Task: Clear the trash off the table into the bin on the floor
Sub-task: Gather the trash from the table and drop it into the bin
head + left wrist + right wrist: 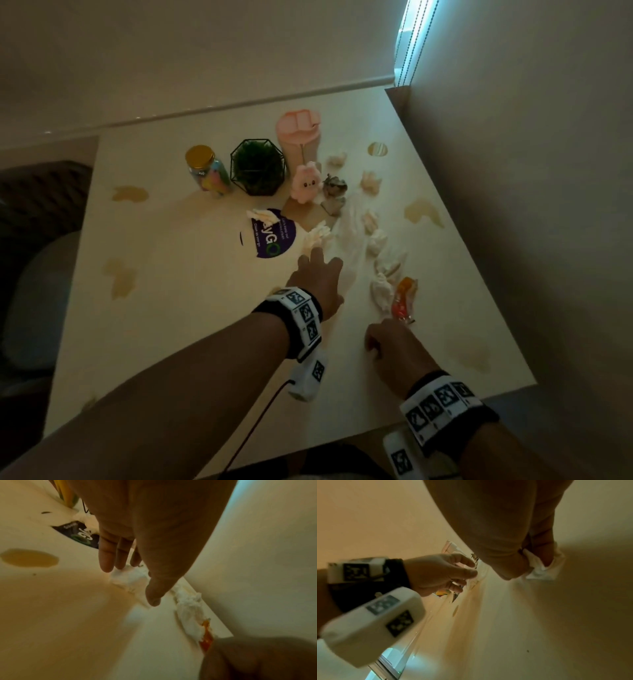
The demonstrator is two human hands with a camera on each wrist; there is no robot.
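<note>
A: Table (178, 308) at centre: still littered. Crumpled tissues run from twelve down to four o'clock; the bin is not in view.

B: Hands?

A: Left hand (318, 281) spread and relaxed, fingertips touching a tissue wad (130, 578), nothing grasped. Right hand (390, 346) at five o'clock, clenched round a tissue (542, 566), beside the orange wrapper (406, 298).

B: Step?

A: Gathering, I judge. Next: close the left fingers on that wad.
</note>
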